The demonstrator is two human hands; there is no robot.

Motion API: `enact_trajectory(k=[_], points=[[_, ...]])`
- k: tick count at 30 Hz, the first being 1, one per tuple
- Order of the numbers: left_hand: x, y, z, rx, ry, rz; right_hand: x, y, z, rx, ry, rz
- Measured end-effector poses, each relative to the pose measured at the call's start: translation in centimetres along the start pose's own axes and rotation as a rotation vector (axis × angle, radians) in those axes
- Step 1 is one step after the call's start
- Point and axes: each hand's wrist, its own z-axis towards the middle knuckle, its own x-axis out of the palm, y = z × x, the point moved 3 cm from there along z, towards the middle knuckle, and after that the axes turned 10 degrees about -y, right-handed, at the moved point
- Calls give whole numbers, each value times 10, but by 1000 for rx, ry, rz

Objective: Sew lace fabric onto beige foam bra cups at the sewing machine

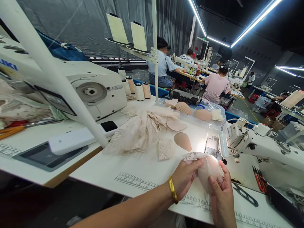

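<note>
A beige bra cup (207,173) covered with pale lace fabric is held up between my two hands, in front of the sewing machine's lit needle area. My left hand (186,175) pinches its left edge with the thumb on top. Closed on the opposite edge is my right hand (222,193), thumb in front and fingers behind. Just beyond the left hand a bare foam cup (182,141) lies on the table, with a cut lace piece (165,148) beside it. The sewing machine (247,136) stands to the right, its lamp (223,144) shining over the needle plate.
A heap of lace (139,129) covers the table's middle. Behind it, a clear plastic tray (215,109) holds several foam cups. Thread cones (139,91) stand by a second machine (95,85) at left. Red-handled snips (258,179) lie at right. Co-workers sit at machines farther back.
</note>
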Motion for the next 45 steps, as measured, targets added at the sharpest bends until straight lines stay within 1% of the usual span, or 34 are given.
enact_trajectory(k=[2,4,7,9,11,12,13,14,15,16,17,18,19,20,21,22,23,24,26,27,29,31,34,37,42,45], points=[[2,-1,-1,-44,26,-24,1,2,0,-16,2,-10],[4,1,0,-128,52,-39,3,3,-1,-21,-6,-11],[6,6,4,-240,35,-36,2,2,-2,-22,-26,-21],[6,5,8,-248,7,-37,-3,0,-2,-41,-19,-48],[6,-2,11,-221,14,-18,-11,0,0,-70,41,-106],[7,-8,10,-200,48,16,-16,1,2,-85,92,-150],[9,-16,9,-185,120,79,-22,4,5,-107,143,-202],[12,-23,8,-177,236,175,-27,8,9,-148,186,-265],[16,-30,6,-160,391,305,-33,16,15,-227,223,-341],[19,-36,4,-115,575,466,-36,24,22,-347,269,-433],[22,-41,3,-17,760,641,-38,34,29,-506,314,-541],[24,-43,4,131,924,819,-37,43,36,-694,383,-668],[25,-44,8,323,1047,987,-34,49,44,-869,480,-810],[25,-42,14,531,1122,1134,-31,53,52,-1018,534,-946],[25,-39,21,711,1168,1253,-29,54,61,-1114,567,-1081],[25,-34,30,839,1193,1349,-26,54,69,-1176,580,-1194],[24,-29,40,912,1205,1424,-25,53,76,-1210,568,-1278],[24,-23,48,945,1215,1475,-24,51,81,-1227,553,-1329],[22,-17,61,944,1234,1513,-25,50,85,-1251,533,-1333],[21,-15,64,934,1235,1519,-27,50,84,-1254,544,-1307],[20,-14,66,915,1222,1529,-29,51,81,-1232,591,-1249],[19,-13,65,906,1184,1536,-31,53,79,-1183,621,-1242],[17,-10,62,918,1124,1516,-34,52,80,-1143,576,-1317],[17,-5,64,908,1099,1535,-37,48,84,-1141,517,-1383],[20,-2,69,879,1079,1636,-40,47,88,-1137,471,-1388],[22,-1,69,874,1088,1667,-39,49,89,-1153,440,-1374]])
